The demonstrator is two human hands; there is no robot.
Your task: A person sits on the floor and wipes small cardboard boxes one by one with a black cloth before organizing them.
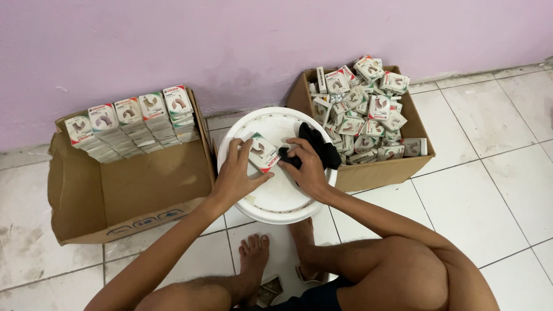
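A small white cardboard packet with red trim (pixel 264 152) lies on the round white plastic lid (pixel 271 201), near its far edge. The left hand (pixel 237 173) pins it, fingers curled closed over its left end. Its long axis runs diagonally, far-left to near-right. The right hand (pixel 307 167) touches the packet's right end, fingers closed on a crumpled black cloth (pixel 318 147). Both hands are equally near.
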